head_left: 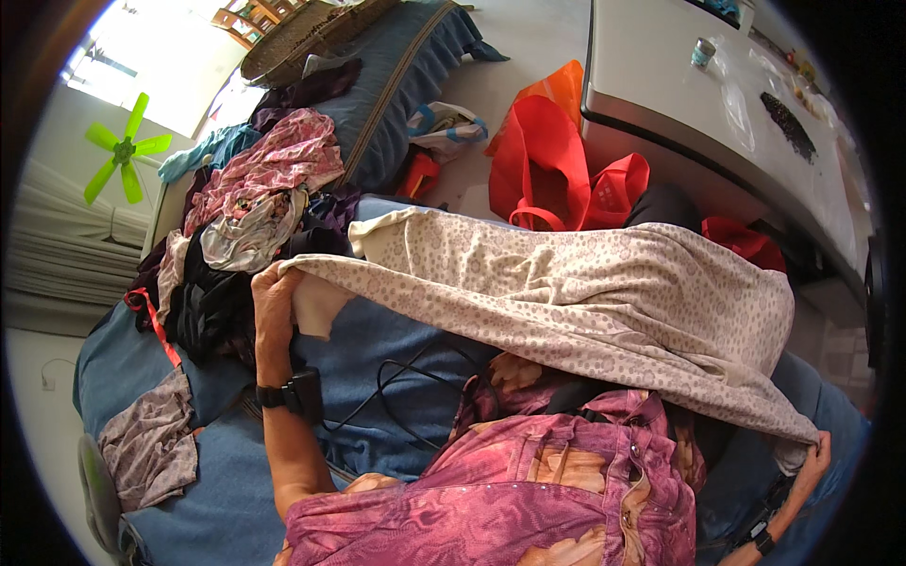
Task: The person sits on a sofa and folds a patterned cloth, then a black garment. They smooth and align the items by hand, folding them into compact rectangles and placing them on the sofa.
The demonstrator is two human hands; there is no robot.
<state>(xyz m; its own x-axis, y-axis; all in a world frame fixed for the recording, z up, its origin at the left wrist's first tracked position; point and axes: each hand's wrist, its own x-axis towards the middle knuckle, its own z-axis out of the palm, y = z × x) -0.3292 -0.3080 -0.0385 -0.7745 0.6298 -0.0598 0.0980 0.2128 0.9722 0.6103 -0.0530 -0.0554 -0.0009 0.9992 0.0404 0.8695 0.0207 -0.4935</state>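
Note:
A cream cloth garment with a small grey-pink print (566, 283) is stretched across my lap. At its left end, my left hand (274, 286) grips the edge, with a plain pale flap hanging beside the fingers. Far to the lower right, my right hand (815, 460) pinches the opposite end. The cloth's near edge runs in a taut line between both hands, and the rest lies in loose folds over my legs. Which part of the garment each hand holds cannot be told. Both wrists wear black bands.
Piled clothes (262, 191) lie on the blue-covered sofa (241, 488), left of me. A printed grey cloth (156, 446) lies nearer. A black cable (386, 382) loops beside my lap. Red bags (541, 170) stand by the white-topped table (651, 64). A green-bladed fan (124, 150) is at the upper left.

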